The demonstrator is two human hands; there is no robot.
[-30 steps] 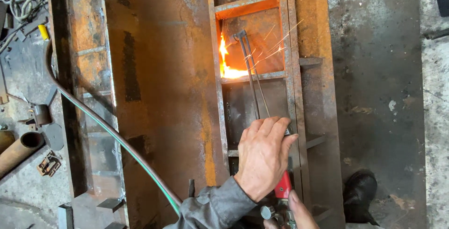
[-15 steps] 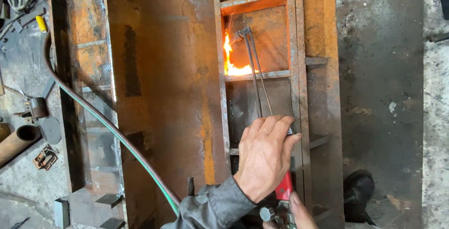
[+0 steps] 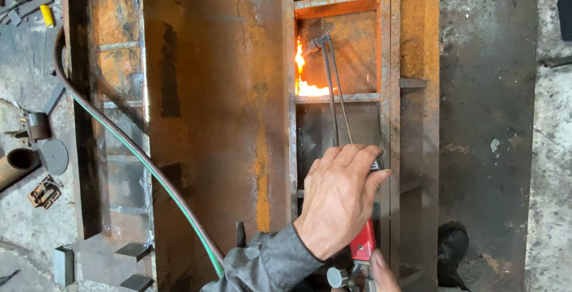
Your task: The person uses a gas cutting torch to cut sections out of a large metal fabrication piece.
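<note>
My left hand (image 3: pixel 339 202), in a grey sleeve, lies over the two thin metal tubes of a cutting torch (image 3: pixel 331 92) and grips them. The torch's head (image 3: pixel 322 40) points into a rusty steel frame. An orange flame (image 3: pixel 301 77) burns beside it, against the frame's upright wall and along a cross rib (image 3: pixel 348 97). Only a small part of my right hand (image 3: pixel 382 273) shows at the bottom edge; it holds the torch's red handle (image 3: pixel 363 244), next to a round valve knob (image 3: pixel 336 276).
A green and red hose (image 3: pixel 149 167) curves from the upper left across the rusty beam (image 3: pixel 226 119) to my arm. A dark boot (image 3: pixel 453 244) stands on the floor at the right. Pipe ends (image 3: pixel 21 161) and metal scraps (image 3: pixel 44 190) lie at the left.
Sparks that flew up to the right a second ago are gone; the flame still burns. Hands and torch keep their hold and barely shift.
</note>
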